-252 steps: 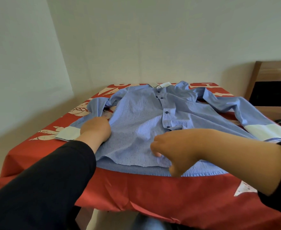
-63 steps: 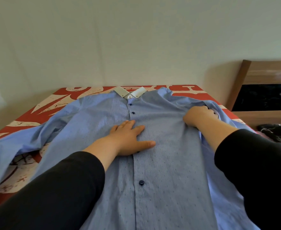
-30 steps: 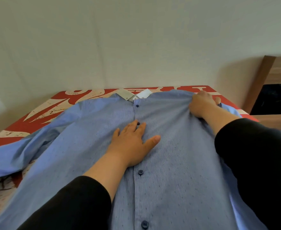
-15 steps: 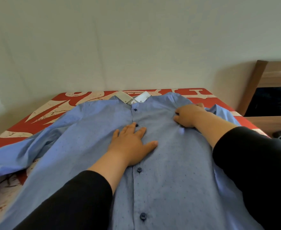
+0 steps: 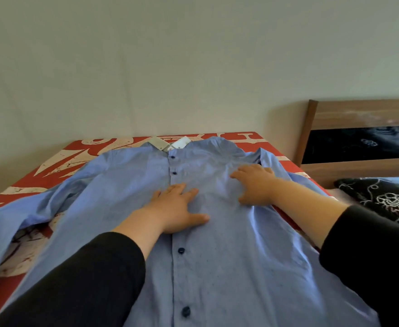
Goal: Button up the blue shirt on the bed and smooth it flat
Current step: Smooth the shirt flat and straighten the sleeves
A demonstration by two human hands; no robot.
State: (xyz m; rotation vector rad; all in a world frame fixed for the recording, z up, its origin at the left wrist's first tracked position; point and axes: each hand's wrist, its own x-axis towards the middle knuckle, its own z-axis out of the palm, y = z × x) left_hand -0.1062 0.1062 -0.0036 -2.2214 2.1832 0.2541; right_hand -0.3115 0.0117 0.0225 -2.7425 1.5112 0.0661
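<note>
The blue shirt (image 5: pixel 229 256) lies front up on the red and white bed cover (image 5: pixel 59 161), collar toward the wall. Its placket is closed, with several dark buttons in a line down the middle. My left hand (image 5: pixel 177 208) lies flat on the chest over the placket, fingers straight. My right hand (image 5: pixel 255 182) presses the right chest near the shoulder, fingers spread. The left sleeve (image 5: pixel 17 215) trails off to the left, rumpled. White tags (image 5: pixel 170 143) show at the collar.
A wooden headboard (image 5: pixel 359 114) with a dark panel stands at the right. A black patterned cloth (image 5: pixel 382 197) lies beside the shirt at the right edge. The wall runs right behind the bed.
My right hand slid from the right shoulder down onto the right chest and flattened. My left hand stayed on the placket. The shirt was half unbuttoned several seconds ago.
</note>
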